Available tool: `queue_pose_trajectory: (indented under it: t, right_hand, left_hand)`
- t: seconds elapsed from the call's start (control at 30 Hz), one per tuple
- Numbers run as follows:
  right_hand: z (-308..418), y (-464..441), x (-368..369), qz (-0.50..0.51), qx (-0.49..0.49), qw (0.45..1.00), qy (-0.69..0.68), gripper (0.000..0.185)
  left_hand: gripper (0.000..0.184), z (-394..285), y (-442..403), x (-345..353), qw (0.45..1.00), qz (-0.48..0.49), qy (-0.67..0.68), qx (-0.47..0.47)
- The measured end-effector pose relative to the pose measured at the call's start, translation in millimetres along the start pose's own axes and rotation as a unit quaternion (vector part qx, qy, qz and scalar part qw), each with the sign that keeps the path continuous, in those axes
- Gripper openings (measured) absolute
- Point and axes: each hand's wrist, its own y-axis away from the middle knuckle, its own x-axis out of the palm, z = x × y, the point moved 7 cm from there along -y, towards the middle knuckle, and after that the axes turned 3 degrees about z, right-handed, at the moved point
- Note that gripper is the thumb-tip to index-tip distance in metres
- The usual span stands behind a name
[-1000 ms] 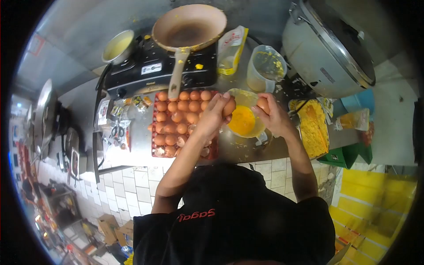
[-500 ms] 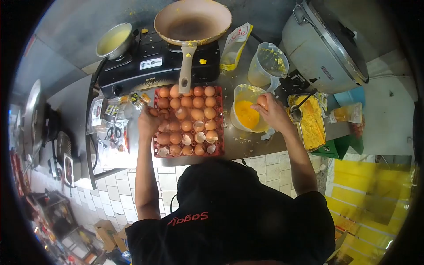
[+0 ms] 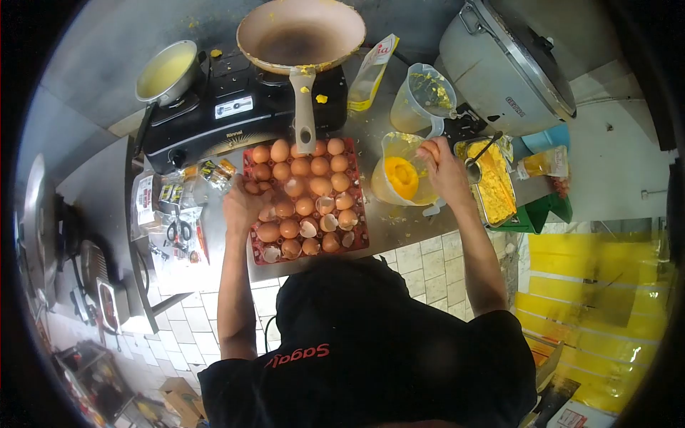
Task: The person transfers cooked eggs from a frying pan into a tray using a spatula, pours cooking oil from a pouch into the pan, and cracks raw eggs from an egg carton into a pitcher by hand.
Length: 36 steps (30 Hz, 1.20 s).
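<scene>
My right hand point(image 3: 448, 171) is closed around a brown egg point(image 3: 429, 148) above the rim of a clear plastic jug point(image 3: 382, 178). Yellow beaten egg point(image 3: 402, 180) lies in the jug, with a rounded swirl on its surface. At the left edge of a red egg tray point(image 3: 362, 227), my left hand point(image 3: 241, 205) has its fingers curled round an egg point(image 3: 252, 187); they partly hide it. Whole brown eggs point(image 3: 300, 166) fill the far rows of the tray. Several cracked, hollow shells point(image 3: 308, 228) sit in the near rows and on the right.
A frying pan point(image 3: 300, 39) rests on the black gas stove point(image 3: 214, 118), its handle reaching over the tray. A pot point(image 3: 168, 71) stands at left. A second jug point(image 3: 422, 96), rice cooker point(image 3: 499, 71) and yellow-filled tray point(image 3: 492, 189) stand right. Scissors point(image 3: 178, 230) lie among packets.
The camera view has shifted slightly. The right hand keeps its egg over the jug, while the egg surface inside now shows a rounded swirl. My left hand stays at the tray's left edge.
</scene>
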Motion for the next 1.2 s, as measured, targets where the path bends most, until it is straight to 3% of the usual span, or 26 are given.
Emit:
queue_pose_trajectory:
  t: [0.13,0.17,0.23,0.27,0.43,0.53,0.7,0.8,0.97,1.03,1.07,1.13,1.17,1.2]
  right_hand:
    - [16.1,5.4,-18.0,-0.045,0.018,0.998,0.033,0.030]
    - [17.1,3.8,-16.8,-0.047,0.006,0.998,0.033,0.030]
    - [11.1,6.6,-13.1,-0.051,-0.012,0.998,0.031,0.030]
    - [6.2,10.8,-12.8,-0.054,-0.001,0.998,0.038,0.031]
    - [31.0,15.1,-20.3,-0.069,0.019,0.997,-0.031,0.033]
    - [90.9,26.0,23.9,0.053,-0.039,0.993,-0.098,0.034]
    - [189.3,17.4,126.8,0.248,-0.142,0.950,-0.125,0.048]
    - [213.7,11.3,164.0,0.214,-0.254,0.940,-0.074,0.060]
    - [211.5,28.1,98.5,0.284,-0.165,0.909,-0.258,0.072]
    - [193.2,40.9,76.6,0.300,-0.147,0.890,-0.311,0.071]
    - [181.5,44.7,64.1,0.170,-0.267,0.926,-0.208,0.060]
    - [140.1,46.6,49.3,0.163,-0.182,0.940,-0.240,0.053]
    - [119.6,46.3,42.2,0.160,-0.142,0.943,-0.257,0.050]
    - [99.0,44.5,31.8,0.105,-0.110,0.957,-0.247,0.042]
  left_hand:
    - [0.048,0.4,3.1,-12.7,0.998,-0.024,0.046,0.020]
    - [0.045,3.4,2.9,-14.9,0.989,0.014,0.145,-0.012]
    - [0.040,10.2,5.9,-13.4,0.935,0.092,0.334,-0.074]
    - [0.035,28.6,0.6,-10.9,0.926,0.041,0.370,-0.057]
    - [0.033,43.1,13.6,-41.9,0.842,0.035,0.530,-0.093]
    - [0.034,46.7,24.4,-58.8,0.801,-0.003,0.593,-0.088]
    - [0.036,20.8,40.1,-83.0,0.816,-0.012,0.576,-0.055]
    - [0.039,-8.2,45.0,-88.1,0.841,-0.013,0.539,-0.040]
    - [0.043,-91.5,58.5,-74.1,0.916,0.077,0.393,-0.039]
    - [0.043,-128.9,60.0,-46.4,0.952,0.077,0.255,0.148]
    - [0.043,-136.2,61.5,-21.5,0.936,0.153,0.305,0.090]
    - [0.043,-170.5,75.9,17.9,0.873,0.298,0.385,-0.034]
    - [0.043,-173.9,72.0,48.5,0.863,0.253,0.436,0.038]
    - [0.042,-184.2,73.6,62.7,0.841,0.262,0.473,-0.016]
